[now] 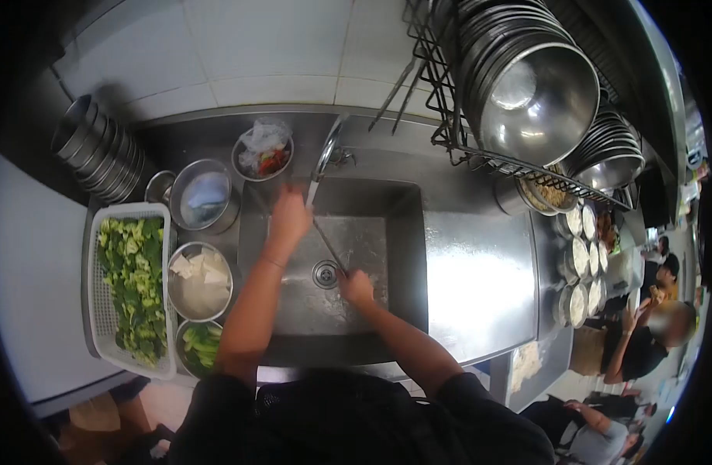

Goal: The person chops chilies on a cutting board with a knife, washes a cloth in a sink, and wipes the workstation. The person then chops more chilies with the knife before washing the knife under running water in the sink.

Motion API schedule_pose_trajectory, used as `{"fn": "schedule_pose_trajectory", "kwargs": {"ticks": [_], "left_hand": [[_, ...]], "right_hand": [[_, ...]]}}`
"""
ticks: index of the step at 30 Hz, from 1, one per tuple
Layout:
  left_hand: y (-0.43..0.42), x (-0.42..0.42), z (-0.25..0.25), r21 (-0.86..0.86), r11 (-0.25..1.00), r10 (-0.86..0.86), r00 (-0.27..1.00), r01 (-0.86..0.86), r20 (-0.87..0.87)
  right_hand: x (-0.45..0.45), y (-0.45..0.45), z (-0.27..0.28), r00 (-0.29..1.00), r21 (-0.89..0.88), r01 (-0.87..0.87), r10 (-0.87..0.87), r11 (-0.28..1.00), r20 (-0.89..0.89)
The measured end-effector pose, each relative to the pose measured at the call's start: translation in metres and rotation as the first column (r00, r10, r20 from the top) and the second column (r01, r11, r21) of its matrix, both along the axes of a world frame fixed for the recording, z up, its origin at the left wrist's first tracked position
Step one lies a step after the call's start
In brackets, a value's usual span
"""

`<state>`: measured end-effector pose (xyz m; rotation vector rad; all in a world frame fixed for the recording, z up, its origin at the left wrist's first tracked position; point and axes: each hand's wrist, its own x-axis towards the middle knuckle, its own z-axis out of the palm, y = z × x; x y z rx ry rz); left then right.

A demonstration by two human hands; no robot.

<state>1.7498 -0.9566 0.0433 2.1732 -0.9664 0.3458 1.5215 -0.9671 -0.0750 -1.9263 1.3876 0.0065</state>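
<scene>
Over the steel sink (pixel 406 256), my right hand (pixel 357 287) is closed around the lower end of a long, thin, dark tool (pixel 329 244), whose exact kind I cannot make out. The tool slants up and left toward my left hand (pixel 291 213). My left hand is beside the end of the faucet (pixel 325 155); its fingers are blurred, and whether they grip the tool is unclear. Below, the drain (pixel 325 274) shows in the wet sink floor.
On the left stand a white basket (pixel 168 298) of broccoli, a bowl of white chunks (pixel 199 273), a pot (pixel 230 203) and stacked steel containers (pixel 100 151). A wire rack (pixel 518 161) of steel bowls (pixel 538 93) overhangs the right counter. Filled cups (pixel 579 260) and other people are farther right.
</scene>
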Motion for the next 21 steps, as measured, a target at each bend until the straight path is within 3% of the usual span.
{"fn": "schedule_pose_trajectory", "kwargs": {"ticks": [1,2,5,9,11,12,14,15,17,18,20,21], "left_hand": [[-0.002,0.0,0.006,0.035,0.982,-0.171,0.955,0.184,-0.242],[-0.001,-0.001,0.01,0.029,0.933,-0.303,0.826,0.359,-0.476],[-0.009,-0.009,0.047,0.039,0.971,-0.193,0.871,0.235,-0.452],[-0.021,-0.004,0.009,0.124,0.973,-0.119,0.884,0.195,-0.452],[-0.039,-0.013,-0.038,-0.371,0.918,-0.365,0.671,0.141,-0.646],[-0.053,-0.019,-0.06,-0.369,0.919,-0.361,0.671,0.138,-0.648],[-0.085,-0.033,-0.085,-0.47,0.87,-0.484,0.434,0.146,-0.76],[-0.094,-0.037,-0.081,-0.473,0.871,-0.481,0.435,0.136,-0.761],[-0.107,-0.042,-0.063,-0.362,0.932,-0.362,0.012,-0.014,-0.932],[-0.114,-0.046,-0.055,-0.364,0.931,-0.364,0.012,-0.035,-0.931],[-0.13,-0.048,-0.04,-0.332,0.906,-0.386,-0.193,-0.262,-0.902],[-0.141,-0.045,-0.046,-0.333,0.902,-0.39,-0.19,-0.275,-0.901]], "right_hand": [[-0.002,0.003,-0.015,0.999,0.05,-0.02,0.021,0.999,-0.031],[-0.004,0.008,-0.031,0.997,0.104,-0.044,0.051,0.994,-0.063],[0.004,0.015,-0.037,0.992,0.199,-0.124,0.128,0.972,-0.007],[0.029,0.016,0.004,0.979,0.18,-0.197,0.184,0.964,0.086],[0.04,0.016,0.004,0.974,0.163,-0.178,0.15,0.971,0.171],[0.045,0.016,-0.003,0.974,0.166,-0.181,0.153,0.969,0.169],[0.05,0.014,-0.021,0.962,0.12,-0.175,0.144,0.977,0.231],[0.05,0.012,-0.014,0.962,0.119,-0.183,0.153,0.976,0.226],[0.047,0.006,0.008,0.925,0.498,-0.156,-0.051,0.853,0.377],[0.043,0.004,0.011,0.928,0.497,-0.169,-0.032,0.851,0.37],[0.036,-0.001,0.013,0.839,0.485,-0.289,-0.026,0.825,0.544],[0.036,-0.001,0.016,0.84,0.485,-0.299,-0.014,0.822,0.542]]}}
